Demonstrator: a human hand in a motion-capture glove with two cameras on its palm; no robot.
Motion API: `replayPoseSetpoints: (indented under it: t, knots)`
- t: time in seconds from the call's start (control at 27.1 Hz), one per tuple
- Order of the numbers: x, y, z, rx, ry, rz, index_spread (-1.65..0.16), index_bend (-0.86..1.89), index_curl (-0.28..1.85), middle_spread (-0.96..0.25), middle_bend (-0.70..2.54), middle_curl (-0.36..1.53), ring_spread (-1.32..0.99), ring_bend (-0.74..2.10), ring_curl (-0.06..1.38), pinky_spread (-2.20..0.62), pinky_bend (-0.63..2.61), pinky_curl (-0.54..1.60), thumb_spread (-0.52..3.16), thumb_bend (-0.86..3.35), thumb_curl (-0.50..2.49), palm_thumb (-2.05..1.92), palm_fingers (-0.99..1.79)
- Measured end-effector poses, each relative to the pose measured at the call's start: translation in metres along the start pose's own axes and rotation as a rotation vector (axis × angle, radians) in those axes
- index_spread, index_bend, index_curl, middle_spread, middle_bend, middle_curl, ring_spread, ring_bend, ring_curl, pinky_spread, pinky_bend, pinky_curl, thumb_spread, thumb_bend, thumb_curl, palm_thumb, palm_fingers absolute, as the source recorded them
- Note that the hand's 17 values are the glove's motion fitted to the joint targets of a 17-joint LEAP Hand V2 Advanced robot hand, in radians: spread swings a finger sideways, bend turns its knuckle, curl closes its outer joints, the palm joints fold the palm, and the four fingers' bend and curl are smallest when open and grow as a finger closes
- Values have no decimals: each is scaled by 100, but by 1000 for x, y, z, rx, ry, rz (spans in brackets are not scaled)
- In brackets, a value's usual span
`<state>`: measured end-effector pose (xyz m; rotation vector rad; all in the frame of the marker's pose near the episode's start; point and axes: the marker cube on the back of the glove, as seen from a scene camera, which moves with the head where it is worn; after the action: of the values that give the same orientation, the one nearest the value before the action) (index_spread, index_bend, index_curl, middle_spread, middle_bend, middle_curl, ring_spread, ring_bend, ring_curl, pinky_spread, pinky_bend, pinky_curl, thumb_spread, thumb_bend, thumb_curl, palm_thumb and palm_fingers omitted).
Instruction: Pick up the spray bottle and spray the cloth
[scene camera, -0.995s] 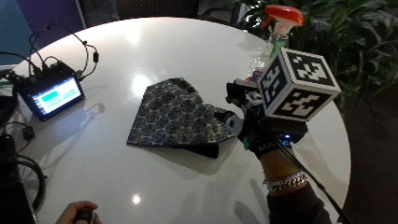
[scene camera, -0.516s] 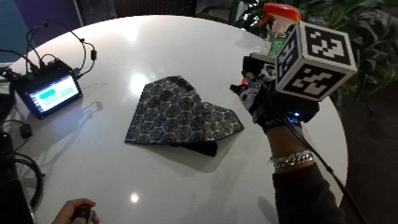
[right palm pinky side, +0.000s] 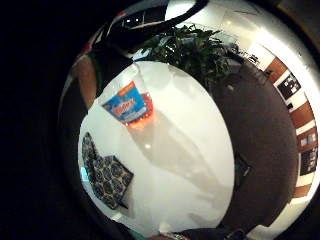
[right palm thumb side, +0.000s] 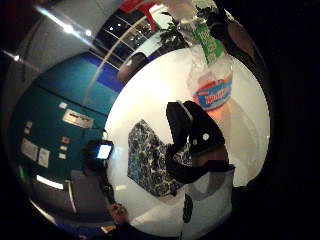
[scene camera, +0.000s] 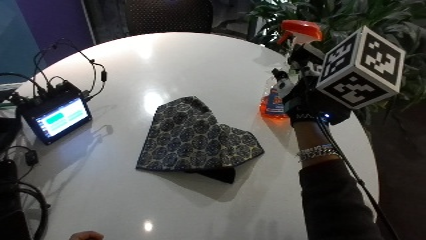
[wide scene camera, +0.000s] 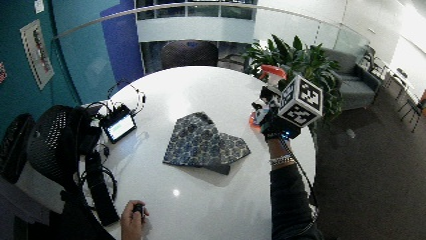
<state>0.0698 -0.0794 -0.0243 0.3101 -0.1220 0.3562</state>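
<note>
Spray bottle (scene camera: 287, 65): clear plastic, orange trigger head, blue label, orange liquid at the base; stands upright on the white round table (scene camera: 166, 65), near the edge beside the potted plant (scene camera: 313, 15). Going left to right with the bottle as landmark: small monitor (scene camera: 56, 116) with cables, well apart from the bottle on its far left. Patterned cloth (scene camera: 196, 140), folded flat, lies between monitor and bottle, near the bottle, not touching it. Gloved right hand (scene camera: 307, 102), against the bottle's right side; whether the fingers are wrapped round it cannot be told.
</note>
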Motion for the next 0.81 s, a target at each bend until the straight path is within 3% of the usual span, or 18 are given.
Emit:
replayPoseSetpoints:
  t: [0.55, 0.81]
  knots:
    - [-7, -28, 7, 87, -203, 95, -29, 11, 27, -3, 22, 34, -5, 41, 33, 21, 22, 29, 116, 7, 27, 74, 78]
    - [-16, -44, 12, 72, -455, 125, -28, 11, 26, -4, 23, 35, -6, 41, 35, 20, 22, 30, 116, 5, 30, 78, 79]
